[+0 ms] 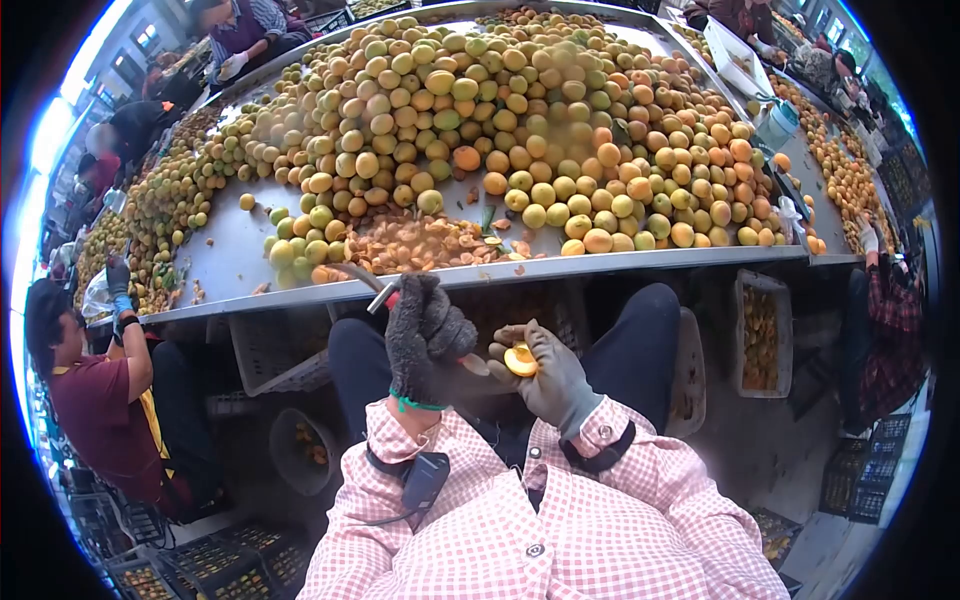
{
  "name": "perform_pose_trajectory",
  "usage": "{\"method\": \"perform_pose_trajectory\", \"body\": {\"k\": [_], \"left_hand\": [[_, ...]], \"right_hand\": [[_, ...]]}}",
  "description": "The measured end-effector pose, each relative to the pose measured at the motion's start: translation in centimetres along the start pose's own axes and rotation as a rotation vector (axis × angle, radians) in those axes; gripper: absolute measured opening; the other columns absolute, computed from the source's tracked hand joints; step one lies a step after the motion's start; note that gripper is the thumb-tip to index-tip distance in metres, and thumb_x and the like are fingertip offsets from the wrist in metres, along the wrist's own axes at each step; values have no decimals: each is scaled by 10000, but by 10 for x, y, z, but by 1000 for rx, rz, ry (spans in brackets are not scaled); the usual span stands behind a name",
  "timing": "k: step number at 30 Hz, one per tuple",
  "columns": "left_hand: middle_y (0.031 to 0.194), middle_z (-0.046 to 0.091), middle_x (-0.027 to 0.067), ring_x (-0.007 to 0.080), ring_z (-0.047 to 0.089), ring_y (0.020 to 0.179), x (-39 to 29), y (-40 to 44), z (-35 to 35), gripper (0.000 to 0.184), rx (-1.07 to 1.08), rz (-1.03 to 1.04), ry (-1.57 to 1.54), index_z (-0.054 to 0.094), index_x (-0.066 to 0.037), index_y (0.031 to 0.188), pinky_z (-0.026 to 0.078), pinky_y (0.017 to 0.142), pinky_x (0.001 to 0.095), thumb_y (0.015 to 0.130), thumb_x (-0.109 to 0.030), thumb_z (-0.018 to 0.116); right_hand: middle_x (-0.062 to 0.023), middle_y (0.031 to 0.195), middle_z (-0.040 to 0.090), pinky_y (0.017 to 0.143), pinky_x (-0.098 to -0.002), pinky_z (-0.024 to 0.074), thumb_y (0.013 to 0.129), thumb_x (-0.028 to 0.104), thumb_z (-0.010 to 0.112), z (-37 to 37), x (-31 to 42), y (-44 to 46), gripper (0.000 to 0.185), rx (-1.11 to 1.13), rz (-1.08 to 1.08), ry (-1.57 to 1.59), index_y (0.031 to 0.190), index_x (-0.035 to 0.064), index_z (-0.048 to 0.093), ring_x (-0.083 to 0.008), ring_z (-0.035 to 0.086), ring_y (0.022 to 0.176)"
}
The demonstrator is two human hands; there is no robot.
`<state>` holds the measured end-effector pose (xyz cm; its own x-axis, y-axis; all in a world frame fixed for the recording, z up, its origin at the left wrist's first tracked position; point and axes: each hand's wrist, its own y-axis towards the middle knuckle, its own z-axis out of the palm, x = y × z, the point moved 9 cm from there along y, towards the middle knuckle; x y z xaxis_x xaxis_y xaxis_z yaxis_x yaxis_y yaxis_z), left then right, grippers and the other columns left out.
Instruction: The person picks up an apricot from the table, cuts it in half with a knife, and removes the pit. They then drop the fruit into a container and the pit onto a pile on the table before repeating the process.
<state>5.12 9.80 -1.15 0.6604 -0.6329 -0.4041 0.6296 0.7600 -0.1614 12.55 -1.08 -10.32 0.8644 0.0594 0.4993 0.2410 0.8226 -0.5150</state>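
Note:
In a dark knitted glove, my left hand [425,330] is closed around a metal tool [382,297] with a red part. The tool's end sticks out above the fist toward the table edge, and its exact kind is unclear. My right hand [552,372], gloved in grey, pinches a cut apricot [521,359] with its yellow flesh showing. Both hands are close together over my lap, in front of the table [540,268]. Beyond the rim lies a pile of brownish apricot scraps [415,242], and behind it a large heap of whole apricots [430,100].
Below the table are a white crate [270,350], a round bucket [302,450] and a crate of fruit pieces [763,335]. A co-worker in a maroon shirt [105,400] sits at left; another in plaid [895,340] is at right. Dark crates [868,465] are stacked at lower right.

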Motion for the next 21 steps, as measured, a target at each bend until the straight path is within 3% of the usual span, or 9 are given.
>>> {"method": "perform_pose_trajectory", "body": {"k": [5,7,8,13,15,17,18,19,21], "left_hand": [[540,293,-67,53,266,388,-16,-9,-25,248,106,29,-66,569,-113,926,242,395,229,993,-309,435],[544,299,-60,52,273,389,-19,-14,-39,253,14,24,-21,585,-102,959,251,391,226,993,-303,434],[515,286,-54,48,280,380,-20,-17,-44,261,-34,20,-11,578,-100,942,261,385,226,999,-299,419],[522,295,-64,43,277,382,-12,-22,-79,263,-79,-45,-28,578,-111,959,261,386,221,997,-320,422],[523,296,-68,41,283,382,-4,-20,-99,260,-159,-76,7,574,-119,961,265,386,218,994,-332,427],[524,298,-69,43,294,382,0,-17,-108,238,-154,-110,-3,569,-130,963,269,384,218,988,-328,440],[522,300,-68,45,298,383,1,-15,-107,224,-153,-113,37,568,-131,964,270,381,221,986,-317,445],[520,301,-67,48,302,383,0,-15,-108,211,-154,-112,77,568,-132,964,271,379,223,984,-306,451],[517,301,-59,59,306,382,0,-14,-117,201,-207,-114,105,567,-123,961,273,377,233,979,-293,461]], "right_hand": [[-46,1069,607,1022,-341,321,992,326,439,-19,-3,47,314,-12,-300,-308,1116,76,584,-173,526,1064],[-28,1021,620,909,-295,404,983,328,462,-26,0,47,300,-132,-362,-504,1101,82,585,-142,548,961],[-26,969,627,790,-274,449,976,329,482,-23,-18,45,297,-117,-64,-239,1097,75,577,-110,553,861],[-57,889,595,583,-201,441,965,230,513,49,-4,53,276,110,98,-547,1176,53,529,-119,543,664],[-199,1207,552,918,-333,452,944,215,545,108,24,58,460,323,-158,-756,1348,45,406,-221,560,1057],[-211,1321,473,999,-343,398,917,147,569,129,56,76,590,336,-515,-1265,1425,39,289,-265,499,1182],[-185,1291,508,960,-336,436,894,93,575,120,68,101,539,313,-713,-1376,1385,45,359,-253,533,1158],[-151,1249,552,916,-349,473,866,60,592,103,83,126,463,242,-522,-1322,1311,86,467,-262,581,1102],[-80,1036,631,777,-388,499,753,93,655,124,148,115,362,-88,-785,-1989,1104,163,600,-290,613,917]]}}
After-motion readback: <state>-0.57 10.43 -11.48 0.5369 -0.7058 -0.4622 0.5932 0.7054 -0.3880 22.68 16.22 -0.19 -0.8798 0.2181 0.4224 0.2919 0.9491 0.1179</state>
